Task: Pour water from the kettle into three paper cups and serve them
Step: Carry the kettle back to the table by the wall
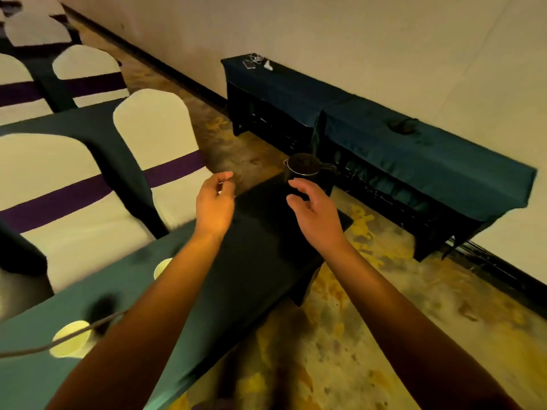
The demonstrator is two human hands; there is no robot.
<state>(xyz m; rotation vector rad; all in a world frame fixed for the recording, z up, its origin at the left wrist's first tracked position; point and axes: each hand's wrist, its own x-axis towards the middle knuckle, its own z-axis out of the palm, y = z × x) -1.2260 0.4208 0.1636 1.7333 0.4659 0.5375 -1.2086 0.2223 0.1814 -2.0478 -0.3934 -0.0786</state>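
Dark metal kettle (305, 173) stands upright at the table's far right end, just past the right hand (313, 208). That hand's nearer; both it and the left hand (214, 202) are open, holding nothing.

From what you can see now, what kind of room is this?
Probably a hotel banquet or conference hall: rows of chairs in white covers with purple sashes, long tables draped in dark green cloth, and a patterned carpet.
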